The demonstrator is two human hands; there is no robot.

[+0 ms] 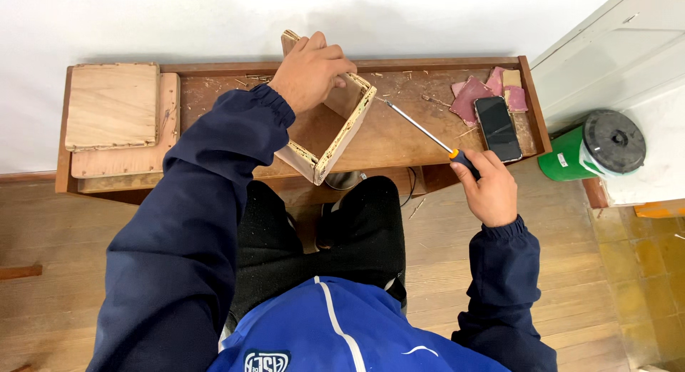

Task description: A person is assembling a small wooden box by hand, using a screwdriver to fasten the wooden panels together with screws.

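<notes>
1. Wooden and open-sided, the box frame (pixel 330 126) stands tilted near the middle of the worktop (pixel 399 140), one corner reaching past the front edge and another rising above the back edge
2. Your left hand (pixel 308 71) is clamped over the frame's top rear corner, fingers curled and pressed together around the wood
3. Your right hand (pixel 489 188) hangs just off the front edge toward the right, fingers wrapped shut around the dark handle of a screwdriver (pixel 421 129)
4. The screwdriver's metal shaft slants up and left across the worktop; its tip lies just beside the frame's right side, and you cannot tell whether it touches
5. A black phone (pixel 497 127) lies flat near the right edge, close to your right hand
6. Reddish sandpaper pieces (pixel 486 92) are heaped in the back right corner, touching the phone's far end
7. Two stacked plywood boards (pixel 114 115) cover the left end of the worktop, well apart from the frame
8. A green container with a dark lid (pixel 594 149) sits on the floor beyond the right edge
</notes>
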